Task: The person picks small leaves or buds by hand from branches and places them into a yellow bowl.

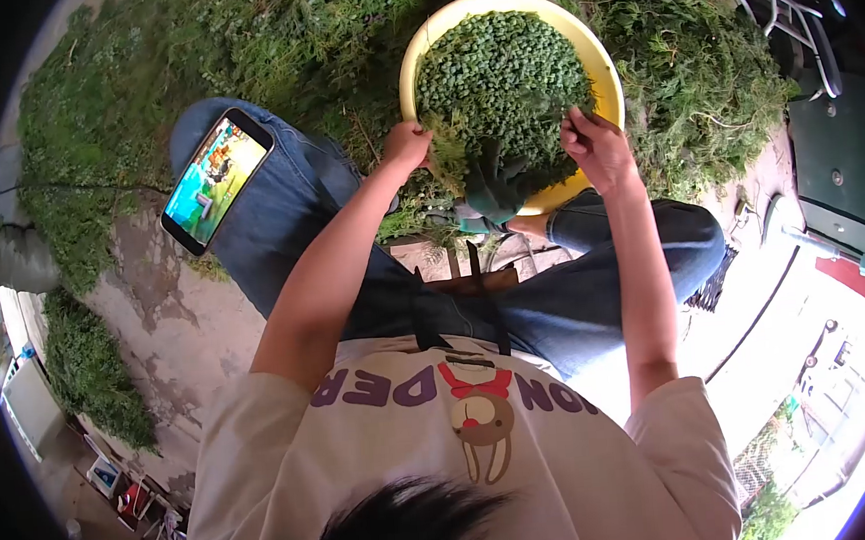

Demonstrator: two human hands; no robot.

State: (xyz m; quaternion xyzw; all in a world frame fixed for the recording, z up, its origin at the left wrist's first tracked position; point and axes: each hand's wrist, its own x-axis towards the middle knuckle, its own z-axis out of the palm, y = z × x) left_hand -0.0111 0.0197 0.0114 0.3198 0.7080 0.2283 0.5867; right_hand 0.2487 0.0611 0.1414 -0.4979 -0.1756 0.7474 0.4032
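Observation:
My left hand [407,147] is closed at the near left rim of a yellow basin [412,59], its fingers pinching a leafy green sprig [447,149] that hangs over the basin. Small, round green seed cones [503,64] fill the basin in a heap. Over the basin's right side, my right hand [600,148] has its thumb and fingers pressed together; whatever they hold is too small to make out. Both hands are above the near half of the basin. A dark shoe [491,181] shows under the sprig, in front of the basin.
A phone [218,180] with a bright picture lies on my left knee. Cut green branches [267,51] cover the ground behind and beside the basin. Another green pile [93,369] lies at left on the concrete. A green metal box [841,161] stands at right.

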